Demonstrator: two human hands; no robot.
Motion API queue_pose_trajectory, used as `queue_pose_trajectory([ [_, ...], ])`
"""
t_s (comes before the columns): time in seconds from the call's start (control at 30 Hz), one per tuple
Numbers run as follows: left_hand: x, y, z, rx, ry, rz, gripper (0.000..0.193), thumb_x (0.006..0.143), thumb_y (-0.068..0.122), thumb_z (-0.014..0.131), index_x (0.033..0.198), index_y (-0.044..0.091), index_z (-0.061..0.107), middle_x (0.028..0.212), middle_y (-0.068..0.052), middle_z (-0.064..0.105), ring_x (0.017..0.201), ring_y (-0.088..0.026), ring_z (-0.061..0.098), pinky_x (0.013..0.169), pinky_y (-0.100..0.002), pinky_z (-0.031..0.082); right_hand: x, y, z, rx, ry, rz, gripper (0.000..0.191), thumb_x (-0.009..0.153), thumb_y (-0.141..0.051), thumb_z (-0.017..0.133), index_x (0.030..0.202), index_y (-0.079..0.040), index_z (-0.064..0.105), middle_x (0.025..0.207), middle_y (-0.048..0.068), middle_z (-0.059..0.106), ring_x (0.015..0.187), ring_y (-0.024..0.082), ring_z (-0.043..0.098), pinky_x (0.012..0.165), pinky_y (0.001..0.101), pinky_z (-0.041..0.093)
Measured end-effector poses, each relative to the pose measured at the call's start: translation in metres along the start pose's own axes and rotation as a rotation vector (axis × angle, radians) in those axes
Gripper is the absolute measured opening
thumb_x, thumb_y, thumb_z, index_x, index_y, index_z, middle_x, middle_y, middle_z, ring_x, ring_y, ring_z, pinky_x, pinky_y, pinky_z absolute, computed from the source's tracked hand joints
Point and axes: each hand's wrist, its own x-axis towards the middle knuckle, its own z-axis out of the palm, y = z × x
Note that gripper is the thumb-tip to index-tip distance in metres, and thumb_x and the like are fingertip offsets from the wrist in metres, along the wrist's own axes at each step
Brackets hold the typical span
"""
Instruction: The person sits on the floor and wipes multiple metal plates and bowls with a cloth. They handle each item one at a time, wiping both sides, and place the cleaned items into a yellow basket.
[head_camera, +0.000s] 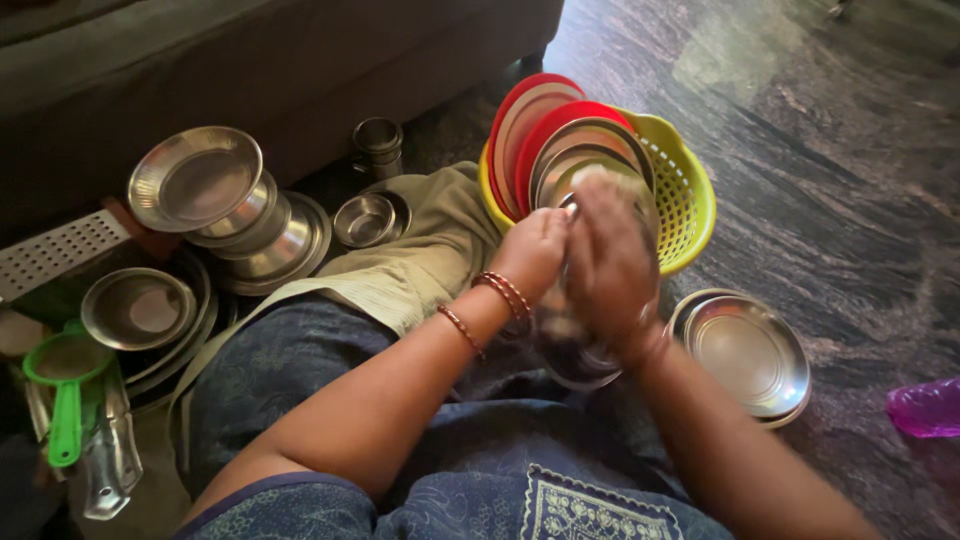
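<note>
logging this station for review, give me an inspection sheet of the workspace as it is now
surface: dark stone floor, person seated on it
job's things: steel vessel between both hands, blurred
clutter: yellow basket with upright red and steel plates; steel plates stacked by the right arm; steel bowls stacked at left; small steel bowl; steel cup; green strainer; beige cloth; purple thing at right edge
grippers: left hand and right hand both on the vessel
cables: nothing seen
surroundings: grey sofa behind
</note>
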Motion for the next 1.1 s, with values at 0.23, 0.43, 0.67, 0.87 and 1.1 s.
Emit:
queue_pose_trajectory([
  [0.23,-0.027,0.044,-0.006,0.076,-0.084,0.15,0.034,0.104,0.034,0.052,0.098,0.003,0.067,0.081,-0.021,0.068,0.079,-0.037,0.069,0.068,-0.043,0.053,0.032,0.087,0.004,0.184,-0.05,0.571,0.038,0.1,-0.028,0.062,0.129,-0.004,0.068,0.109,0.018,0.072,0.094,0.027,0.07,0.085,0.0373,0.055],
  [0.43,-0.038,0.047,-0.013,0.072,-0.163,0.189,0.031,0.103,0.032,0.054,0.097,0.004,0.065,0.079,-0.021,0.065,0.074,-0.039,0.066,0.067,-0.044,0.052,-0.067,0.237,0.018,0.41,0.034,0.869,0.032,0.105,-0.03,0.06,0.117,-0.001,0.067,0.095,0.004,0.068,0.081,0.012,0.061,0.071,0.03,0.051],
  [0.67,-0.026,0.022,-0.016,0.055,-0.006,0.238,0.028,0.103,0.03,0.057,0.102,0.005,0.069,0.082,-0.017,0.068,0.077,-0.028,0.067,0.067,-0.039,0.053,-0.222,0.244,0.034,0.587,0.043,0.958,0.04,0.106,-0.031,0.053,0.126,0.0,0.066,0.115,0.006,0.07,0.104,0.016,0.064,0.092,0.0326,0.051],
  [0.87,-0.019,0.02,-0.01,-0.314,-0.149,0.158,0.031,0.11,0.031,0.056,0.101,0.004,0.068,0.079,-0.001,0.055,0.076,-0.007,0.05,0.067,-0.03,0.048,-0.231,0.229,-0.043,-0.296,-0.341,0.959,0.054,0.089,-0.032,0.064,0.14,-0.017,0.063,0.122,0.021,0.069,0.109,0.04,0.066,0.091,0.0479,0.052],
  [1.1,-0.032,0.074,0.006,-0.081,-0.302,0.368,0.024,0.1,0.03,0.066,0.102,0.006,0.068,0.081,-0.008,0.067,0.073,-0.015,0.063,0.064,-0.033,0.053,-0.268,0.224,-0.094,-0.679,-1.057,0.971,0.036,0.087,-0.042,0.067,0.12,-0.029,0.074,0.125,0.007,0.071,0.113,0.03,0.07,0.094,0.0449,0.057],
])
